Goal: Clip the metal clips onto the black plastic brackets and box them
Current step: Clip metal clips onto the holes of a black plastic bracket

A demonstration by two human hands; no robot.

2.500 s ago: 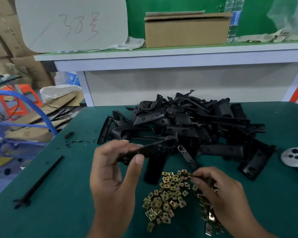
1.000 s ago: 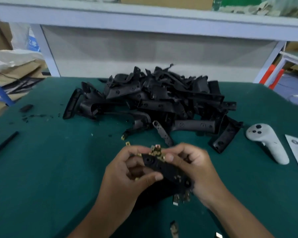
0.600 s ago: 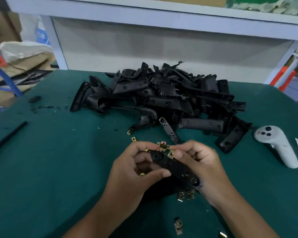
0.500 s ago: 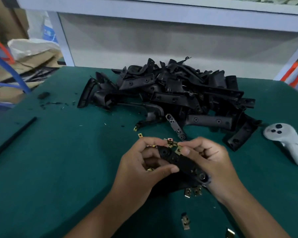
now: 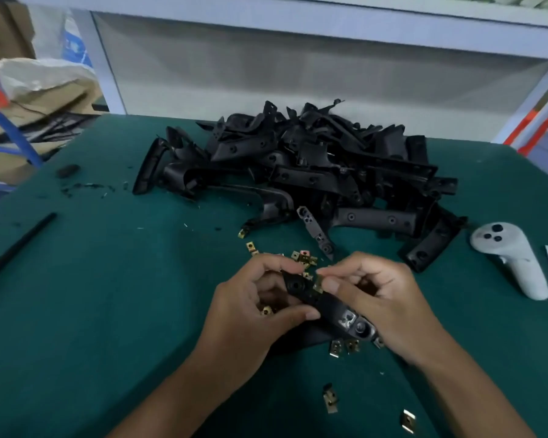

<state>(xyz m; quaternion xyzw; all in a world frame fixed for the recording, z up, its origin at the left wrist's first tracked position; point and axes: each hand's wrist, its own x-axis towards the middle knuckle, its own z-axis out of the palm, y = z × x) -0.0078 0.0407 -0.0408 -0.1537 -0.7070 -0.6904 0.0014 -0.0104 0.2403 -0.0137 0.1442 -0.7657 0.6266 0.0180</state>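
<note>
Brass-coloured loose clips (image 5: 329, 403) lie on green table (image 5: 92, 311), nearest of all, below bracket. Bracket (image 5: 323, 306) held over table between both hands, long axis slanting from far-left end to near-right end. Left hand (image 5: 250, 311) grips bracket's far-left end, thumb beneath. Right hand (image 5: 380, 298) pinches clip (image 5: 317, 284) at bracket's upper edge. More clips (image 5: 302, 257) just beyond bracket. Bracket pile (image 5: 314, 172) farther back. White controller (image 5: 513, 257) right of pile. Black rod (image 5: 16, 248) far left of bracket.

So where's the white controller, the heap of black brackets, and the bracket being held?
white controller (image 5: 516, 267), head view, on its handle.
heap of black brackets (image 5: 304, 175), head view, mid-pile.
held bracket (image 5: 326, 303), head view, its middle.
</note>
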